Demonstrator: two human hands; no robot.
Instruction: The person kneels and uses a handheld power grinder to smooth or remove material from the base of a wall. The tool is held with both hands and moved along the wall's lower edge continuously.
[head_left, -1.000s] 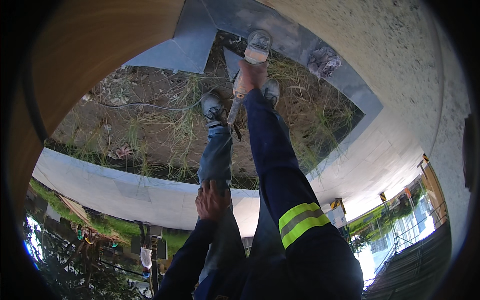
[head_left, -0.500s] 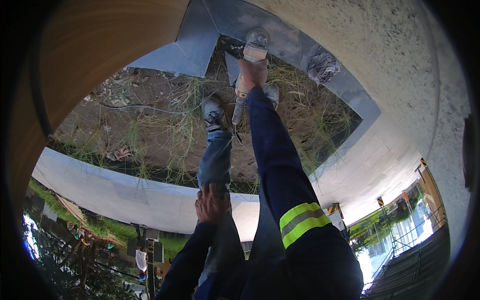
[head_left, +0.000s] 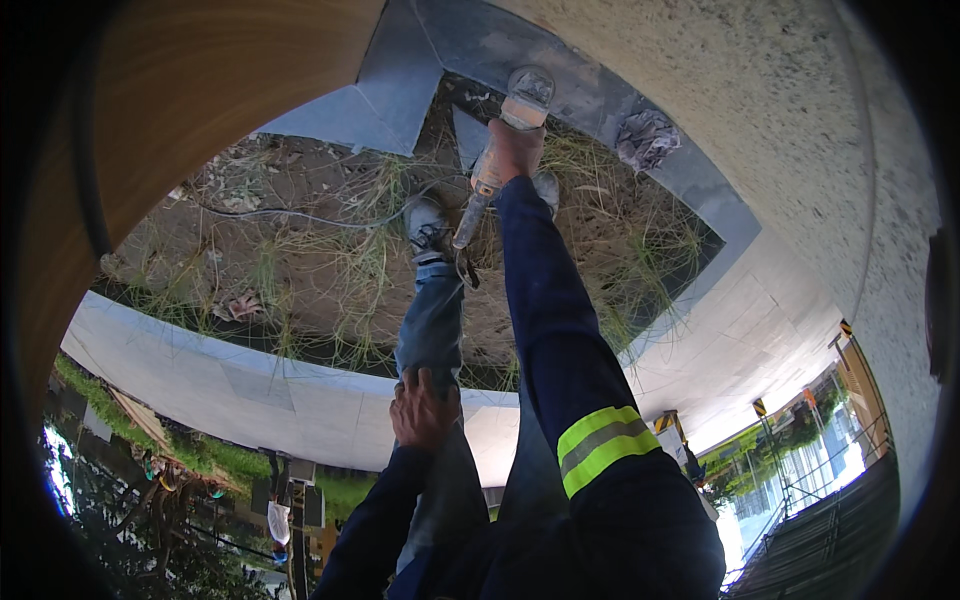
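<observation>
My right hand (head_left: 514, 150) is wrapped round the body of an angle grinder (head_left: 484, 187), its orange housing coated in dust. The grinder's round head (head_left: 530, 88) rests on or just over the grey stone slab (head_left: 585, 85) at the far edge of the planting bed; contact cannot be made out. From its rear end a dark cord hangs near my left shoe (head_left: 428, 225). My left hand (head_left: 424, 410) lies on my left knee, fingers stretched over the jeans, holding nothing.
A crumpled grey rag or paper (head_left: 647, 138) lies on the slab at right. Dry soil with tufts of grass (head_left: 375, 260) surrounds my feet, and a cable (head_left: 300, 213) crosses it. A speckled wall (head_left: 760, 110) rises at right, a brown curved surface (head_left: 210, 90) at left.
The grinder's head has shifted slightly right and nearer, with my right hand following. Its rear end has swung left toward my left shoe. My left hand stays on the knee.
</observation>
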